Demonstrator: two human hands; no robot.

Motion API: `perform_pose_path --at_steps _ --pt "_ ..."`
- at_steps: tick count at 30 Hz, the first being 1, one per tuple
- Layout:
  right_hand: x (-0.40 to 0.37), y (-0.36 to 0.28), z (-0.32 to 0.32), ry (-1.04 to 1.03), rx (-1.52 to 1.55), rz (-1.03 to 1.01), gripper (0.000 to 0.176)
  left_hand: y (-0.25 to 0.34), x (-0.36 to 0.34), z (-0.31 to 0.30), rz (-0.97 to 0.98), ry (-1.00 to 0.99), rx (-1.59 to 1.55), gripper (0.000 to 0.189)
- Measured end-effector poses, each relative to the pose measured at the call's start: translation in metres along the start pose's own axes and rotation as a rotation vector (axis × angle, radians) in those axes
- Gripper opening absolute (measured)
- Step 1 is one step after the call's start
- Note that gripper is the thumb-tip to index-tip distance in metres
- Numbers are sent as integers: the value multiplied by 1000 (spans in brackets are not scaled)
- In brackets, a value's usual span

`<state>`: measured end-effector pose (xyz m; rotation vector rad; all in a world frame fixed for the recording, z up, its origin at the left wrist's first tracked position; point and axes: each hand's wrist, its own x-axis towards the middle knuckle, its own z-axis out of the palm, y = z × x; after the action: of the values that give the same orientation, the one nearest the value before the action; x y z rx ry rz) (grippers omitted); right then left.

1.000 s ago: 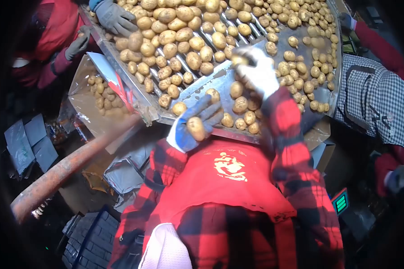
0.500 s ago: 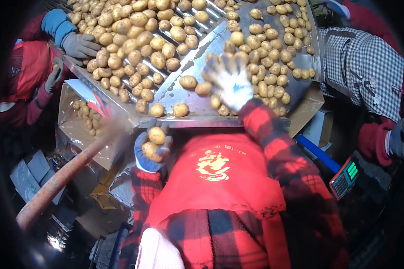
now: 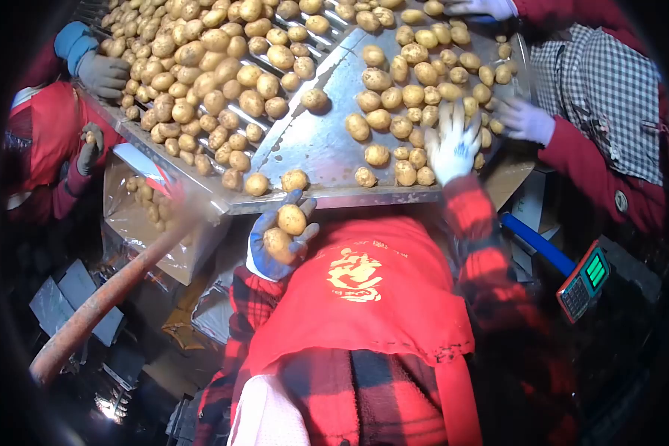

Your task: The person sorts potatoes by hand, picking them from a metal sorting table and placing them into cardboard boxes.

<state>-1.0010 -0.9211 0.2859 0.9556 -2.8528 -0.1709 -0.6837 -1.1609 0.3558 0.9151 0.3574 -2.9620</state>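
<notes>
The left hand (image 3: 260, 251) cups two potatoes (image 3: 291, 219). The right hand (image 3: 455, 147) is spread over others (image 3: 412, 95); soft touches seem best.

Metal tbl (image 3: 334, 198) w/ potatoes (image 3: 189, 53) heaped on slatted L side (image 3: 328, 49), more strewn over flat R side (image 3: 331, 137).

The desk (image 3: 323, 157) is scuffed, glossy metal, the apron (image 3: 420, 312) smooth cloth, the potatoes (image 3: 280, 56) matt and the pole (image 3: 110, 299) rough, rusty-looking metal.
</notes>
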Motion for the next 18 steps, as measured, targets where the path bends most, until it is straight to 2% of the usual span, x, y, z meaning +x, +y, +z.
perform_pose_path --at_steps 2,3,5,6,7,8,9,11,14,15,16,17,18 --pt "-43 -11 -26 -60 35 6 70 -2 4 1 -32 -20 -17 61" --pt "-61 -18 -37 -175 55 47 72 -3 6 2 -57 -36 -41 61" --pt "-80 -24 -55 -188 318 23 72 -4 12 -3 -89 -52 -26 60" --pt "-76 -31 -79 -250 308 -101 69 -4 14 -4 -122 -67 -12 59" --pt "-68 -41 -105 -308 296 -220 67 -6 14 -1 -122 -69 -6 59" --pt "-59 -53 -111 -252 375 -242 61 -8 14 2 -137 -58 -1 59" --pt "-46 -61 -98 -97 370 -340 53 -11 15 3 -152 -50 9 58" --pt "-2 -78 -95 -41 306 -264 56 -13 16 7 -165 -50 9 58" --pt "76 -99 -43 -26 239 -187 46 -21 19 19 -144 -51 61 59" --pt "93 -106 -20 -17 223 -193 41 -29 23 23 -14 78 95 59" --pt "114 -110 -31 -123 166 -207 36 -33 26 26 114 206 132 59" --pt "135 -113 -49 -230 109 -219 33 -34 30 23 108 206 136 59" --pt "149 -114 -52 -278 101 -245 30 -34 36 17 19 9 50 59"
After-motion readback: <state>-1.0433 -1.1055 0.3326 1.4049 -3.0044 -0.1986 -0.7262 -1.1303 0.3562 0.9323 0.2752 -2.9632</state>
